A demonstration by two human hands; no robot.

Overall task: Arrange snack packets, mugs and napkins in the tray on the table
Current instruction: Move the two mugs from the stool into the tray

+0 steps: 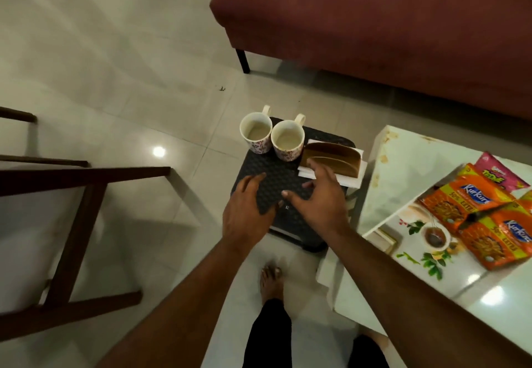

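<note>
So, L hand [247, 209] and R hand [319, 195] hover over dark stool [276, 172], both relaxed w/ fingers spread, holding nothing; R fingertips at near edge of brown napkin holder [331, 159], contact unclear; white napkins [354, 180] under it; 2 mugs [257, 133] stand side by side at stool's far edge, just left of holder; tray [417, 241] lies on white table [403, 166] at right, w/ orange packets [466, 203] on it, pink packet [498, 175] beside them; sofa [374, 22] behind.

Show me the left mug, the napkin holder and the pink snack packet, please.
left mug [256, 132], head view, inside of the cup.
napkin holder [335, 158], head view, brown curved side.
pink snack packet [497, 172], head view, printed front.
</note>
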